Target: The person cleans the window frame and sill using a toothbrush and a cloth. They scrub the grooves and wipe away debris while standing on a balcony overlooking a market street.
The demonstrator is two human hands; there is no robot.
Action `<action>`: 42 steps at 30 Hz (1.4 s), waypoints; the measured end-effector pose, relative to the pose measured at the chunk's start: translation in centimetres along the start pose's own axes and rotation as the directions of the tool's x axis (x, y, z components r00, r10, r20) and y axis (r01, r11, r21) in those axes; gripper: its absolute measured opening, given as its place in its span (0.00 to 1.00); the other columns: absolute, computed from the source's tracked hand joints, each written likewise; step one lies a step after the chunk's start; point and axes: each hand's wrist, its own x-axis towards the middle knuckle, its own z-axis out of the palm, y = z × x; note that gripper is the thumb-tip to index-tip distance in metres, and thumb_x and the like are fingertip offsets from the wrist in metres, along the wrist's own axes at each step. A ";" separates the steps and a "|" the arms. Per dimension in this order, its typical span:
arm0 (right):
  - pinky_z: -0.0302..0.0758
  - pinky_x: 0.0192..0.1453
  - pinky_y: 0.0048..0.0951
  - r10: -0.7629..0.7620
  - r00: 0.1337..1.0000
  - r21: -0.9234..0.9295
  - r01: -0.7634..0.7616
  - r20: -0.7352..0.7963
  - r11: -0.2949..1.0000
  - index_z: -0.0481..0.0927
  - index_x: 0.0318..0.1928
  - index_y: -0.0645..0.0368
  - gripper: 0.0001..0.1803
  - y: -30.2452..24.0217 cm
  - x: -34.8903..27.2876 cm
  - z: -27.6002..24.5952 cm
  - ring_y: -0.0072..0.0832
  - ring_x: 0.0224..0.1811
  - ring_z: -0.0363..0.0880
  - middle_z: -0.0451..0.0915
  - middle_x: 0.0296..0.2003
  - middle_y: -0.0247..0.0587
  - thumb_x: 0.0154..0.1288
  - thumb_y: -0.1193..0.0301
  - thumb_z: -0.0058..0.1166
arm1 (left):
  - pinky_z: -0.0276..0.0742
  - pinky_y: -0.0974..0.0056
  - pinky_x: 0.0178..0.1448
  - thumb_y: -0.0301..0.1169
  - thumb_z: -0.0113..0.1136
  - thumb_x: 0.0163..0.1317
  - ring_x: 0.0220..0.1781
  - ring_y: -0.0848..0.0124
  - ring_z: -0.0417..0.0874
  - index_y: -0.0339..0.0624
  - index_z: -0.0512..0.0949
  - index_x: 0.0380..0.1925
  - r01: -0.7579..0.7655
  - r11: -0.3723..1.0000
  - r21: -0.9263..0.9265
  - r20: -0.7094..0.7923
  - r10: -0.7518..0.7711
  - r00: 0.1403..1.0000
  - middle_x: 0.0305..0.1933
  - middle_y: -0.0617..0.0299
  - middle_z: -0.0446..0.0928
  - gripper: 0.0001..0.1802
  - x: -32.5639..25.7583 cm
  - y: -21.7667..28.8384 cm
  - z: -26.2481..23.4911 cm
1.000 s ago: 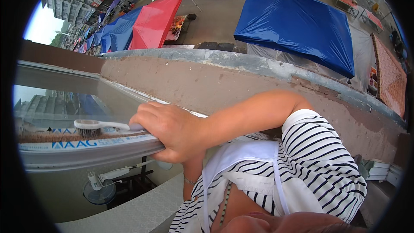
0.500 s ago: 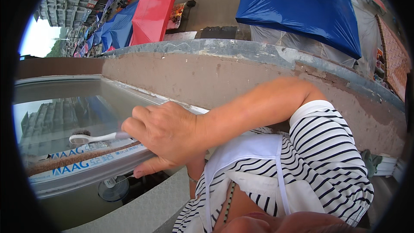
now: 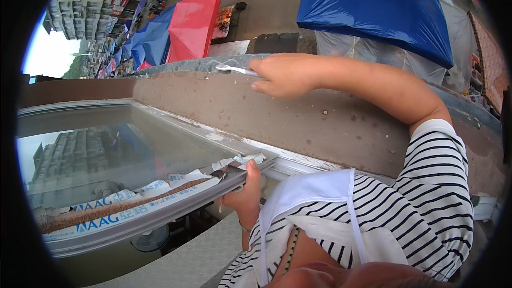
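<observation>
My left hand clamps the window frame, seemingly steadying it; farther out, my right hand grips a brush.

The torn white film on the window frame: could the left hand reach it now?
Probably yes: the left hand grips the end of the window frame, close beside the ragged end of the white film, with nothing visible between. It might need to loosen its hold.

Brush in R hand nr ledge rim, window to L, canopies beyond.
</observation>
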 end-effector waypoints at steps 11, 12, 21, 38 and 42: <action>0.81 0.48 0.52 -0.224 0.961 -0.204 0.255 0.163 0.945 0.86 0.42 0.63 0.11 -2.1 6.0 6.0 0.52 0.44 0.86 0.86 0.38 0.56 0.66 0.71 0.54 | 0.79 0.61 0.51 0.28 0.76 0.54 0.42 0.69 0.82 0.33 0.76 0.44 0.044 0.993 0.111 0.101 -0.055 0.993 0.42 0.57 0.81 0.22 -0.1 2.3 -0.7; 0.81 0.47 0.51 -0.232 0.955 -0.238 0.273 0.184 0.932 0.86 0.41 0.63 0.11 -2.9 7.1 6.5 0.52 0.43 0.86 0.86 0.38 0.56 0.65 0.72 0.54 | 0.79 0.60 0.55 0.26 0.77 0.53 0.45 0.67 0.81 0.30 0.72 0.49 0.119 0.986 0.114 0.112 -0.132 0.985 0.45 0.54 0.79 0.27 -0.2 2.3 -0.9; 0.84 0.43 0.48 -0.254 0.966 -0.194 0.258 0.046 0.947 0.88 0.39 0.62 0.11 -6.8 19.1 12.4 0.47 0.44 0.88 0.88 0.39 0.51 0.53 0.77 0.60 | 0.78 0.59 0.58 0.22 0.77 0.52 0.49 0.68 0.80 0.31 0.71 0.52 0.177 0.981 0.080 0.201 -0.189 0.961 0.49 0.55 0.76 0.29 0.2 2.7 -0.7; 0.85 0.38 0.45 -0.391 0.760 -0.444 0.631 0.520 0.637 0.89 0.36 0.59 0.09 -7.6 5.2 8.4 0.45 0.40 0.89 0.89 0.34 0.46 0.57 0.72 0.60 | 0.78 0.60 0.59 0.26 0.78 0.50 0.49 0.68 0.81 0.31 0.75 0.52 0.145 0.968 0.205 0.129 -0.173 0.976 0.51 0.55 0.79 0.30 -0.1 3.6 -1.4; 0.85 0.39 0.46 -0.269 0.819 -0.444 0.516 0.507 0.733 0.89 0.35 0.62 0.08 -6.9 1.4 3.1 0.46 0.40 0.89 0.88 0.34 0.48 0.59 0.73 0.59 | 0.76 0.60 0.57 0.37 0.74 0.58 0.45 0.69 0.83 0.39 0.83 0.47 0.015 0.990 0.143 0.145 -0.036 0.989 0.45 0.62 0.85 0.20 0.2 2.8 -0.4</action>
